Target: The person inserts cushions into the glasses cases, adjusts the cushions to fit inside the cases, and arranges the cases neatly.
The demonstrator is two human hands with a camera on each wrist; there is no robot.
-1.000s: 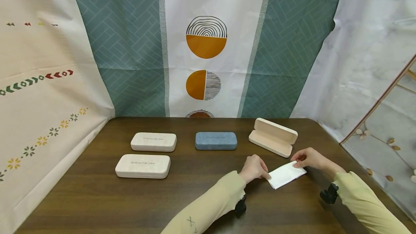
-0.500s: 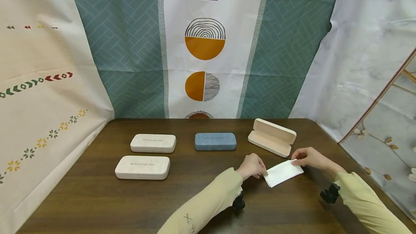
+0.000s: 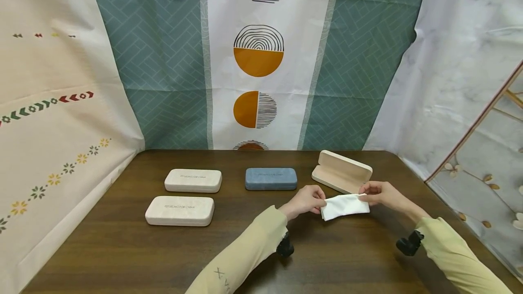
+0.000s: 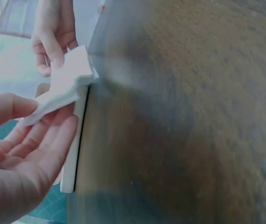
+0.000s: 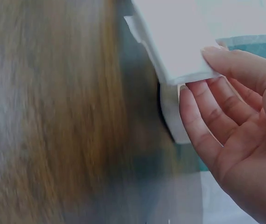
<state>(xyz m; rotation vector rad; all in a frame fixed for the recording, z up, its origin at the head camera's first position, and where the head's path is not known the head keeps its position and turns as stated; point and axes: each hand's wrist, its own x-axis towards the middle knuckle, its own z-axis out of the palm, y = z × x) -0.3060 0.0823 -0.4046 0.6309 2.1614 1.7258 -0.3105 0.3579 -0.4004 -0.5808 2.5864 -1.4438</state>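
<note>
A folded white cloth [image 3: 345,206] is stretched between my two hands, lifted in front of the open glasses case [image 3: 342,170]. My left hand [image 3: 307,199] pinches its left end between thumb and fingers; the left wrist view shows the thumb on top of the cloth [image 4: 70,77] and the fingers below. At the other end my right hand [image 3: 381,194] pinches the upper corner, with the thumb over the cloth [image 5: 174,37] in the right wrist view. The case has a cream lining, its lid tilted back; the cloth and right hand overlap its lower edge.
A closed blue glasses case [image 3: 271,179] lies at the back middle of the brown table [image 3: 122,253]. Two closed white glasses cases, a rear one [image 3: 193,180] and a front one [image 3: 180,211], lie on the left. Patterned curtains [image 3: 171,80] hang behind the table.
Both hands have moved left and toward the back with the cloth, bringing it up to the open case. The cloth now hangs more level and slightly bent. The cases stay put.
</note>
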